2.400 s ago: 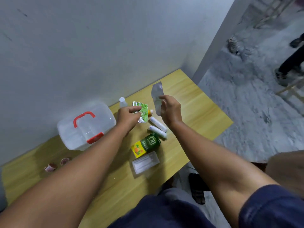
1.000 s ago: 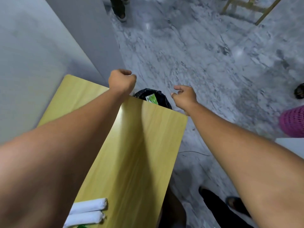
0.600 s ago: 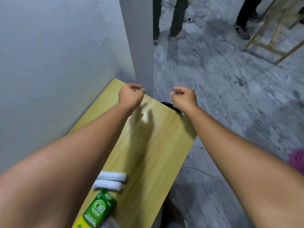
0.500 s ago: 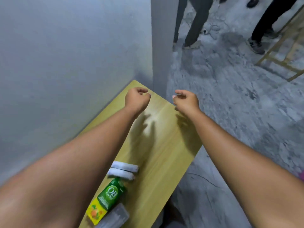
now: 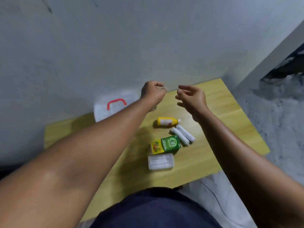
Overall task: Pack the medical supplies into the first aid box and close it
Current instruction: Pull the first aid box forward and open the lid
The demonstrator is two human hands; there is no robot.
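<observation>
On your pale wood-grain table, the translucent first aid box with its red handle sits closed at the far edge against the wall, while your left hand curls loosely and your right hand half-opens, both empty above the yellow bottle, two white gauze rolls and green carton.

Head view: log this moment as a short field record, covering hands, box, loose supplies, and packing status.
left hand: raised above the table, fingers curled, holds nothing visible
right hand: raised, fingers loosely open, empty
first aid box: clear, red handle, by the wall, lid on
loose supplies: yellow bottle, two white rolls, green carton, clear case
surface: wooden table
packing status: four kinds of supply outside the box
</observation>
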